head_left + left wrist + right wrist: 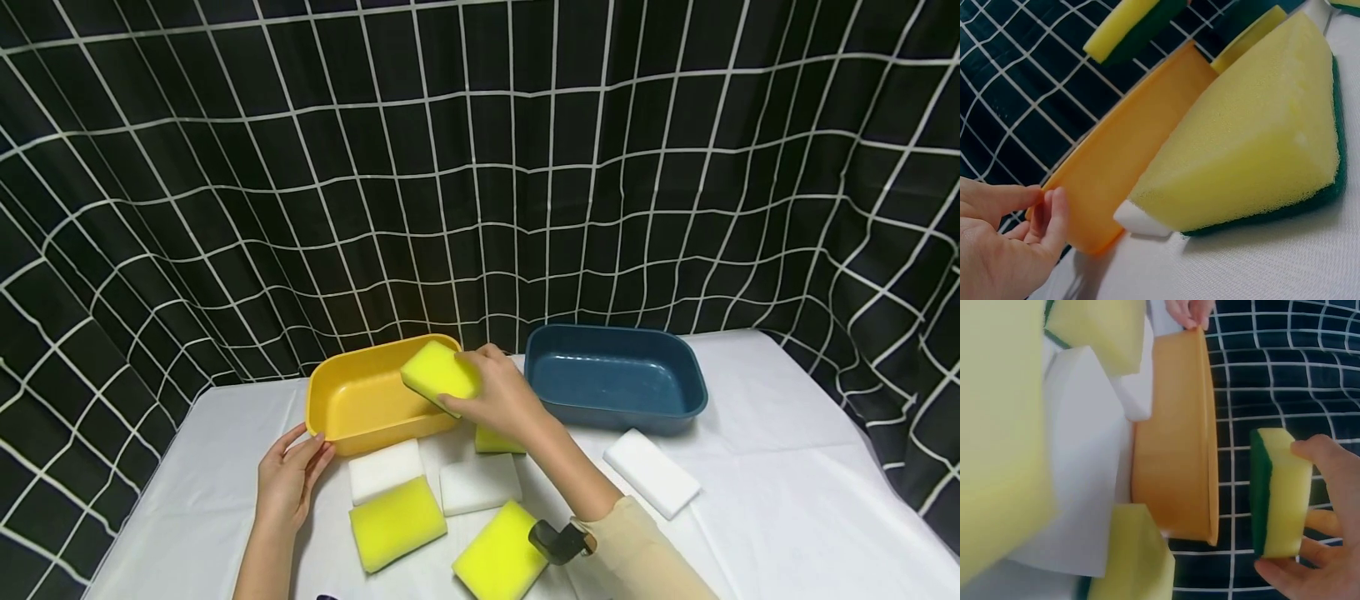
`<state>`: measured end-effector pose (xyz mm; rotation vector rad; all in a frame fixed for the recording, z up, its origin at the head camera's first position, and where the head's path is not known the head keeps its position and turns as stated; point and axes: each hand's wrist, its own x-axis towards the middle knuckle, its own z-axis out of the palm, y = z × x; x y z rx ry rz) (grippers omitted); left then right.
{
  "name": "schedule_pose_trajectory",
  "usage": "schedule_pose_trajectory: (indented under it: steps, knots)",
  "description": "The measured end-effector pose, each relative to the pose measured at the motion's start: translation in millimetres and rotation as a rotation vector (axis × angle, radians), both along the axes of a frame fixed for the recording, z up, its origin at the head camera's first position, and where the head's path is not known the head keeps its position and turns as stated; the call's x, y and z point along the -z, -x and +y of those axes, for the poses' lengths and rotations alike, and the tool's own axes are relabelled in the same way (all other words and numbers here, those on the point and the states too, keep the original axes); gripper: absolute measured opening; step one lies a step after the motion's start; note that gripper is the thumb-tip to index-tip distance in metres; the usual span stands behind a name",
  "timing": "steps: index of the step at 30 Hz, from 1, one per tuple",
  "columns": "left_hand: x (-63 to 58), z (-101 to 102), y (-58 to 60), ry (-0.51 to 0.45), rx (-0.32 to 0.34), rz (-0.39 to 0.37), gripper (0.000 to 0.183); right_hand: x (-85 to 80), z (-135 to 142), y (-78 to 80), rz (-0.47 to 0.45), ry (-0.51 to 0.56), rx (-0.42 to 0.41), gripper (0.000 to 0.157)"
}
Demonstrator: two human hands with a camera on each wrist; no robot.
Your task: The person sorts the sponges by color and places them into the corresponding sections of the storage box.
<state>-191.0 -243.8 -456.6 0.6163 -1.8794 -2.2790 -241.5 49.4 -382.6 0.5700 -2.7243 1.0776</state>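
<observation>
Right hand (pixel 501 392) pinches yellow sponge (pixel 438 373) over right half of yellow bin (pixel 367 404), just below frame center. Left hand (pixel 287 482), lower left, pinches bin rim. Step: likely placing; next move calls for lowering, then release.

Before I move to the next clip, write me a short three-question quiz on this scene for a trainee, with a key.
1. Which hand holds a yellow sponge above the table?
2. True or false: the left hand grips the blue bin.
3. In the head view, how many white blocks lie on the table? A) two B) three C) five

Key:
1. The right hand.
2. False; it pinches the yellow bin at its rim.
3. B.
</observation>
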Motion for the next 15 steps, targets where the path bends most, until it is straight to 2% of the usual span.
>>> schedule_pose_trajectory:
  steps: [7, 15]
  knots:
    - [-0.6, 1, -0.3, 0.003, 0.0, -0.003, 0.065, -0.8, -8, 5.6, 0.058, -0.052, 0.03, 0.064]
    - [1.0, 0, -0.4, 0.009, 0.0, 0.019, 0.063, -0.5, -20, 14.6, 0.002, -0.023, 0.016, 0.064]
